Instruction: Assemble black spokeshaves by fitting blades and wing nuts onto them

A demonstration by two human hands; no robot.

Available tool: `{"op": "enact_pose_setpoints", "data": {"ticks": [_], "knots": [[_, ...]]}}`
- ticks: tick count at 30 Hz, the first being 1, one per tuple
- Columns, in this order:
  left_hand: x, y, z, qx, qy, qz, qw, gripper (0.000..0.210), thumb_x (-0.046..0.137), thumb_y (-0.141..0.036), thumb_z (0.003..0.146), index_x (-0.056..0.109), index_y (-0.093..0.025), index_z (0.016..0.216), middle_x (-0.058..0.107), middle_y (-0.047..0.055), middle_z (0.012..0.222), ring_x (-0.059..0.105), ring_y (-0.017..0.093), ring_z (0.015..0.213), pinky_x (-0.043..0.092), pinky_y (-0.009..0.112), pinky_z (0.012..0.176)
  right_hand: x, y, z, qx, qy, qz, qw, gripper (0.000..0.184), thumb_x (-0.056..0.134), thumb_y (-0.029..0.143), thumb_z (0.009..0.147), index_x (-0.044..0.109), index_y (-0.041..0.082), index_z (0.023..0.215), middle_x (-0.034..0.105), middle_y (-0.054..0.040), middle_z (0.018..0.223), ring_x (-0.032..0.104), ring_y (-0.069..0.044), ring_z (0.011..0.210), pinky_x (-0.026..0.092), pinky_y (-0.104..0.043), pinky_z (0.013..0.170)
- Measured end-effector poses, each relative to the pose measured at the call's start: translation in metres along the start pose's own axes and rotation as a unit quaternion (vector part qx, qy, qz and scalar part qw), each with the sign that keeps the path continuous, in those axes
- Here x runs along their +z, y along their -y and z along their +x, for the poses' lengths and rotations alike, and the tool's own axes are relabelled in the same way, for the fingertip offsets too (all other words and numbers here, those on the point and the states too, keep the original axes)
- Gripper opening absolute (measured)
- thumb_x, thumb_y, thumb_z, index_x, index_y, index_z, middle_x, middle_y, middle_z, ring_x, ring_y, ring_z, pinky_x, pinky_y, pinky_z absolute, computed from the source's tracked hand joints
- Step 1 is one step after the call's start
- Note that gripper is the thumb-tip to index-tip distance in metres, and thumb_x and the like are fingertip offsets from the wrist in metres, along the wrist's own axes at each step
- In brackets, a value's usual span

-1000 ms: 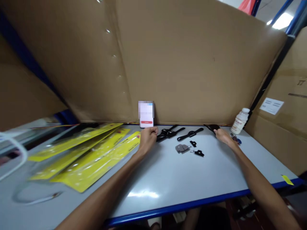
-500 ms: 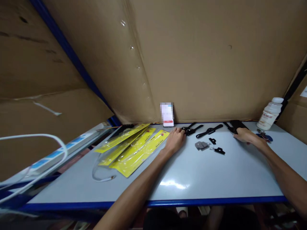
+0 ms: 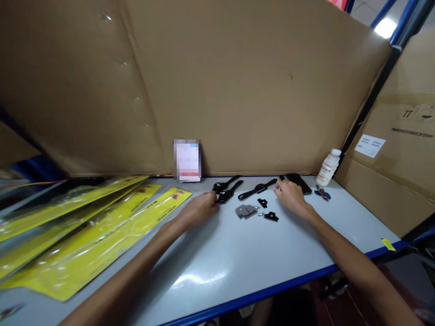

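Room between black tools (image 3: 224, 196) and blue edge (image 3: 314, 275), left hand (image 3: 201, 209) at tools, right hand (image 3: 291, 195) by dark slab (image 3: 303, 183) (grips unclear)

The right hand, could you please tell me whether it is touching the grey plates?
Apart: the head view shows tabletop between the right hand and the grey plates to its left.

Light was moderate, with a glaring white lamp (image 3: 386, 28) at upper right. Reflections whitened the glossy pale-grey tabletop (image 3: 288, 249) at lower centre and streaked the yellow cards in clear plastic (image 3: 112, 240) at left. A soft shadow lay beside the left forearm (image 3: 136, 267). Blur softened the bare left hand (image 3: 200, 208), wide-angle stretch distorted the edges, and coarse pixels masked the bright phone screen (image 3: 188, 162).
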State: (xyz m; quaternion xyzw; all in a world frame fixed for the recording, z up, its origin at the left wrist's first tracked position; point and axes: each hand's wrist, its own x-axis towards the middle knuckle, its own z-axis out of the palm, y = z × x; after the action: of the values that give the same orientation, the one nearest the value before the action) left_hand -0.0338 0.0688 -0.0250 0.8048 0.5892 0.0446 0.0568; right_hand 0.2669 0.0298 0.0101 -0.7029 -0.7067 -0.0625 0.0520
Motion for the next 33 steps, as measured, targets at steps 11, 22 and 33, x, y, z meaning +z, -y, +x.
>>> {"op": "enact_pose_setpoints", "data": {"ticks": [11,22,33], "knots": [[0.005,-0.014,-0.006,-0.026,-0.024,-0.03,0.999,0.032,0.045,-0.037,0.092,0.065,-0.013,0.101,0.069,0.024,0.114,0.069,0.035,0.1,0.048,0.04,0.077,0.021,0.023,0.026,-0.153,-0.007,0.056,0.987,0.037,0.053,0.036,0.1,0.059,0.024,0.135,0.06,-0.0113,0.132,0.058,-0.023,0.116,0.042,-0.032,0.095],[-0.003,-0.004,0.001,-0.086,-0.022,-0.187,0.978,0.015,0.059,-0.034,0.08,0.06,-0.019,0.077,0.069,0.008,0.069,0.067,0.025,0.067,0.04,0.028,0.055,0.038,0.032,0.068,-0.097,-0.05,0.122,0.987,0.037,0.059,0.038,0.095,0.064,0.019,0.126,0.064,-0.0149,0.13,0.061,-0.026,0.113,0.042,-0.031,0.091],[-0.008,-0.018,-0.013,-0.054,0.013,-0.427,0.902,0.019,0.047,-0.032,0.088,0.042,-0.023,0.072,0.048,-0.007,0.05,0.04,0.01,0.036,0.036,0.023,0.041,0.018,0.022,0.011,-0.111,-0.113,0.278,0.947,0.038,0.042,0.037,0.1,0.059,0.019,0.072,0.064,-0.0016,0.067,0.058,-0.015,0.064,0.039,-0.025,0.068]]}}
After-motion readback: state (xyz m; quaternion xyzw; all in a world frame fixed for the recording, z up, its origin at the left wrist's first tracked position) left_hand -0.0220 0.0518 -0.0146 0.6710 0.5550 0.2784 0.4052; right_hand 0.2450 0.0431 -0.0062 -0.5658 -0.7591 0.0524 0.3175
